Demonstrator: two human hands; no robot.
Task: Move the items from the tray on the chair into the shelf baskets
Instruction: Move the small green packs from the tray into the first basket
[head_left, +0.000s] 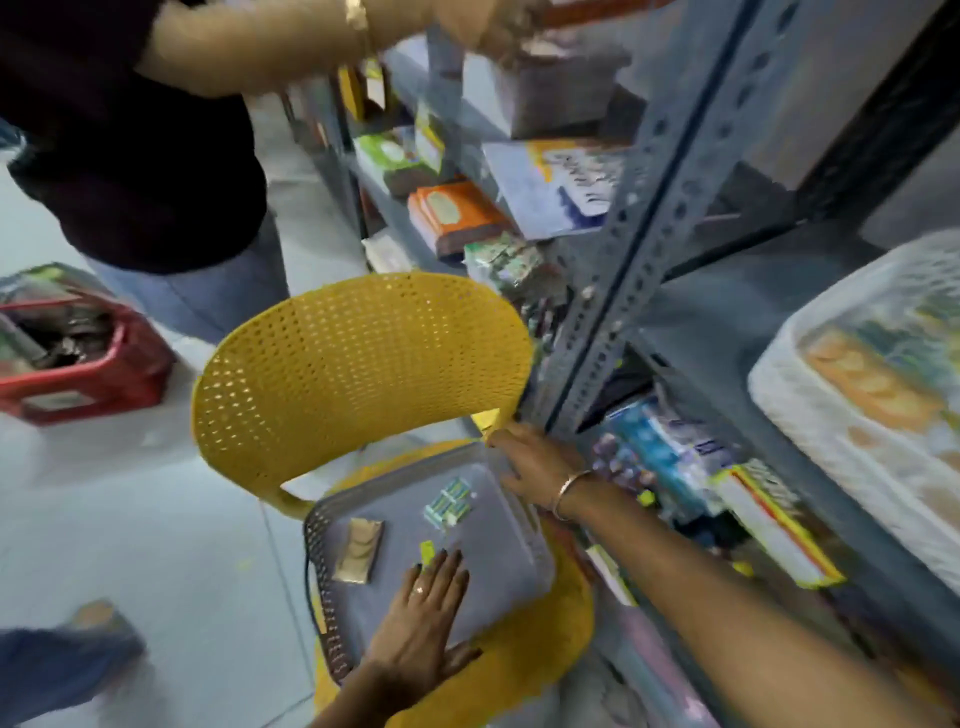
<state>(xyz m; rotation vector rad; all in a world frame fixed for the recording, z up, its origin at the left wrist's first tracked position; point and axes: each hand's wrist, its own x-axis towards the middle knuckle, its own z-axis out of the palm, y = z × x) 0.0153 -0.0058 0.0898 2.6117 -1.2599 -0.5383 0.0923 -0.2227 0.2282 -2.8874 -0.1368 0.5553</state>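
Three small items (449, 501) lie on the grey tray (493, 545) on the yellow chair (363, 364), lower centre. My left hand (421, 618) presses flat, fingers straight, beside the yellow-green slip (427, 552); my right hand (535, 462) touches the tray's far edge (I cannot tell whether its fingers grip). A tug there could spill everything.

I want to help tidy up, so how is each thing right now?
tray: on the chair, holding a few small items.
chair: upright beside the shelf.
left hand: flat on the tray.
right hand: at the tray's far corner, grip unclear.
red basket: on the floor, filled.
white basket: on the shelf, holding packets.
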